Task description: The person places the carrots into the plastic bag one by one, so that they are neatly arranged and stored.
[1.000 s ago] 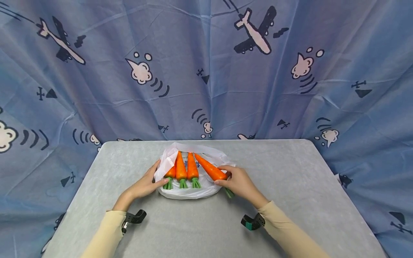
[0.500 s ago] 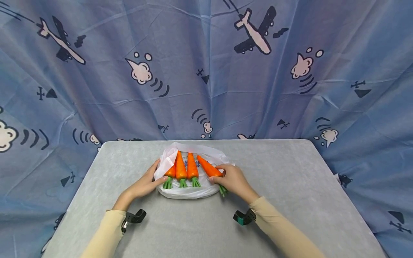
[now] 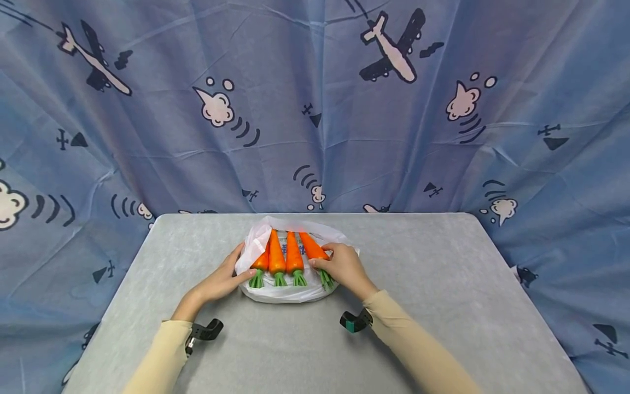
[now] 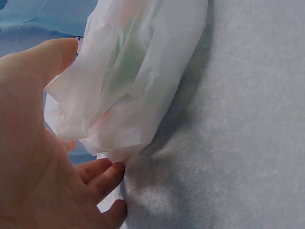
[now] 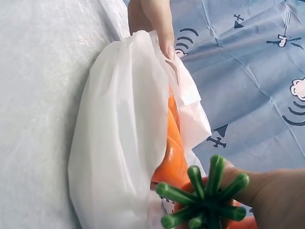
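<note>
In the head view a white plastic bag (image 3: 287,296) lies on the table with its mouth spread open. Three orange carrots with green stubs, among them the middle carrot (image 3: 277,254), lie side by side inside it. My left hand (image 3: 220,282) holds the bag's left side, thumb over the rim and fingers along the outside. At the right of the bag, my right hand (image 3: 344,269) grips another carrot (image 3: 312,246) near its thick end, tip pointing away. Its green stub (image 5: 209,200) faces the camera in the right wrist view. Bag plastic covers part of the leftmost carrot.
The grey table (image 3: 418,273) has its far edge just behind the bag. A blue curtain (image 3: 275,109) with printed planes hangs behind it. Each wrist carries a black camera strap, such as the right wrist strap (image 3: 355,322).
My right hand has moved left with its carrot, which has swung more upright and now lies over the bag beside the other carrots. The left hand has stayed in place.
</note>
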### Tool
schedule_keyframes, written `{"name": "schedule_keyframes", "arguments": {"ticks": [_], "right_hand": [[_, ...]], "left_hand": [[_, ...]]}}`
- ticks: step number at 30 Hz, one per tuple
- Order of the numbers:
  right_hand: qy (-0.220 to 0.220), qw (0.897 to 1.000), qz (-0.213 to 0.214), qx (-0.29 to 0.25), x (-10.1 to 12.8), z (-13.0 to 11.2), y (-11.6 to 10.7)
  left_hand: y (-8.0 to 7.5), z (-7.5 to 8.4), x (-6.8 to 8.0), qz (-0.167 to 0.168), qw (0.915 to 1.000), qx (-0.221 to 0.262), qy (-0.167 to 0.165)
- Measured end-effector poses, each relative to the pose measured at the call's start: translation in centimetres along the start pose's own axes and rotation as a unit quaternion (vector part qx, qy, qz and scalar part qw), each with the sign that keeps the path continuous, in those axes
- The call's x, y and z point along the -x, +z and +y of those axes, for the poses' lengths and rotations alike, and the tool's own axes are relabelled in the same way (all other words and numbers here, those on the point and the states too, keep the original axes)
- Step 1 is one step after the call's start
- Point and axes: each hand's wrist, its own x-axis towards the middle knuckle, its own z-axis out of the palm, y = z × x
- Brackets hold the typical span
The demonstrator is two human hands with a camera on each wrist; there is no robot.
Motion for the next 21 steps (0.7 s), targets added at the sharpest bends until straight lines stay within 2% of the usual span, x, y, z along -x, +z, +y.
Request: {"name": "schedule_keyframes", "arguments": {"ticks": [10, 21], "right_hand": [[0.01, 1.0, 0.025, -0.01, -1.2, -0.2, 1.8], [0.017, 0.999, 0.035, -0.01, -2.1, -0.2, 2.8]], "left_hand": [[0.0, 0.0, 0.0, 0.0, 1.0, 0.004, 0.001], [-0.1, 0.2, 0.2, 0.0, 1.0, -0.002, 0.001]]}}
